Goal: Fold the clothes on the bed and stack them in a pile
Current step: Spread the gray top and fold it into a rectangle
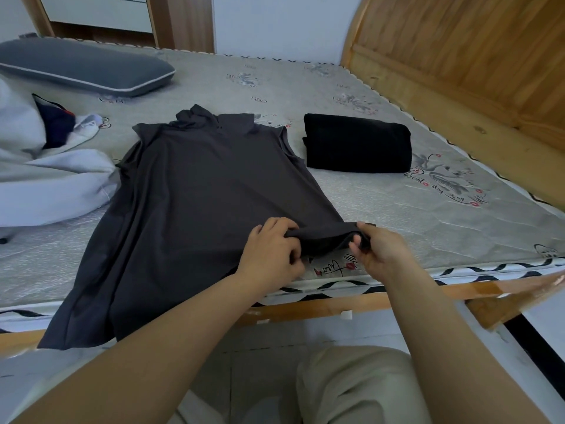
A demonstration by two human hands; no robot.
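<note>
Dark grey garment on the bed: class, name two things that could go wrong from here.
1. The dark grey garment overhangs the mattress edge at its near left corner, so it may slide off while both hands, left hand and right hand, grip its right hem.
2. Folding rightwards might disturb the folded black garment.

Both forearms are bare to the bottom of the view, no sleeve showing, the left hand (269, 252) and right hand (379, 252) carry no ring, watch or glove, and the legs below wear light beige trousers (351, 390).
</note>
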